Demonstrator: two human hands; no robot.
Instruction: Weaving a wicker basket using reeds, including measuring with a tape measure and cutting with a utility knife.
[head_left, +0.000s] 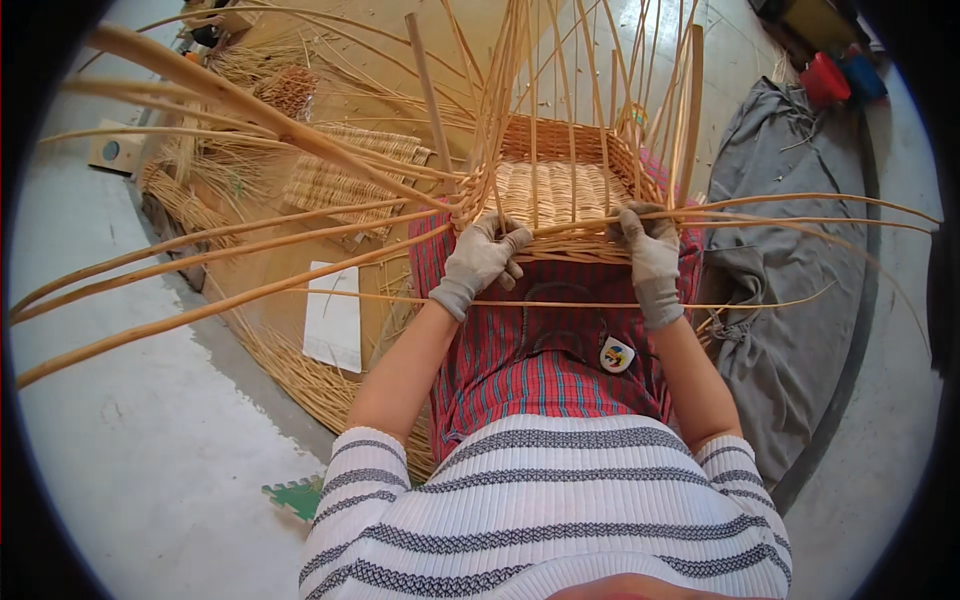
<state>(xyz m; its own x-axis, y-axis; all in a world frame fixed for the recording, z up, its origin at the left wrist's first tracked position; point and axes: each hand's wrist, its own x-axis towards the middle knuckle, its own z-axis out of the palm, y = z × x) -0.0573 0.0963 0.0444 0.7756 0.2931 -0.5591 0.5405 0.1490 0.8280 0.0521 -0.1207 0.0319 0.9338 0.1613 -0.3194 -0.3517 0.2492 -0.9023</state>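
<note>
A half-woven wicker basket [558,140] rests on my lap, its upright rods standing along the sides and its woven base showing inside. At its near left corner my gloved left hand [482,258] is closed, fingers curled on a willow rod; its fingertips are partly hidden. My gloved right hand [650,252] is closed at the near right corner, gripping a willow rod [585,226] that runs along the near wall between both hands. Long rod ends stick out past the basket on both sides. A thin loose rod [560,304] lies across my lap below the hands.
Thick willow rods [200,320] reach far out to the left. A woven panel [350,180], bundles of cane [200,205] and a white sheet [333,318] lie on the floor there. Grey cloth [790,280] spreads at the right, with a red object [824,80] beyond it.
</note>
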